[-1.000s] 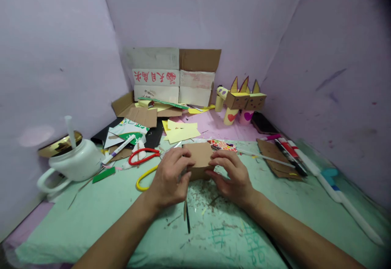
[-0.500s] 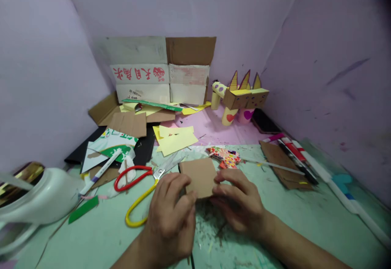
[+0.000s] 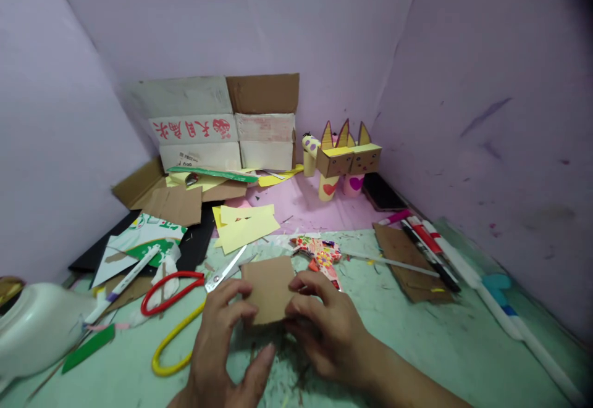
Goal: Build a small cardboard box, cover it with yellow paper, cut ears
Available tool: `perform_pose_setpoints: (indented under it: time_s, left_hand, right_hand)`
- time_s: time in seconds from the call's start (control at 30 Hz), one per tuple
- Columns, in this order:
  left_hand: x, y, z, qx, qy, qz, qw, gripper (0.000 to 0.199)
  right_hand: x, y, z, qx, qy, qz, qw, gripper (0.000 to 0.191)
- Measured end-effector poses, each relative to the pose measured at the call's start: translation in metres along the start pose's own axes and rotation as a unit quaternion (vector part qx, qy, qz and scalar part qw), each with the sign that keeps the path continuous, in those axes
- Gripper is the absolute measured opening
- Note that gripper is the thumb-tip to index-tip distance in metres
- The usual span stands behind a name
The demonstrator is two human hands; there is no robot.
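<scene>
A small square of brown cardboard [image 3: 269, 289] is held just above the table between my hands. My right hand [image 3: 324, 321] pinches its right edge, with the thumb and lower fingers partly hidden. At the left edge, the fingertips of my left hand [image 3: 227, 334] touch or nearly touch the card, while the thumb stands well apart below. Scissors with one red and one yellow handle [image 3: 172, 341] lie open beside my left hand. Just beyond the card is a flower-patterned cut-out [image 3: 319, 252]. Dark scraps litter the green tabletop under my hands.
Yellow paper pieces [image 3: 248, 226] and a cardboard box panel [image 3: 266, 139] are farther back. Cardboard figures with pointed ears [image 3: 349, 160] stand near a black phone [image 3: 383, 192]. Markers [image 3: 428, 235] and brown cardboard [image 3: 412, 266] lie right; a white pot-like vessel [image 3: 46, 328] stands left.
My left thumb has come away from the card and spread apart; my right hand keeps its pinch. The whole view has shifted, so things appear farther left and lower.
</scene>
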State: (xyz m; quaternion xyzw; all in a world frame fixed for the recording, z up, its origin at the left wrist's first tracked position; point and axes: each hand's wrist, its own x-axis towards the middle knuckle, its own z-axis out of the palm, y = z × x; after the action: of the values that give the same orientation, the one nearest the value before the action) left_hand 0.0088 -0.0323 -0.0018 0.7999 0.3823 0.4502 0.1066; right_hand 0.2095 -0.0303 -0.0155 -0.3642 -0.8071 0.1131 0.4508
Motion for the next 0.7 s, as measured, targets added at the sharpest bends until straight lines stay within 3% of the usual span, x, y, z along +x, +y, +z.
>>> perform_pose_setpoints:
  time_s: [0.27, 0.7]
  left_hand:
    - [0.005, -0.024, 0.003, -0.146, 0.098, -0.103, 0.979, 0.039]
    - [0.005, -0.028, -0.004, -0.182, 0.143, -0.151, 0.961, 0.052]
  right_hand:
    - [0.002, 0.0, 0.004, 0.015, 0.02, -0.005, 1.0, 0.033]
    - [0.003, -0.001, 0.006, 0.039, 0.029, 0.008, 0.999, 0.036]
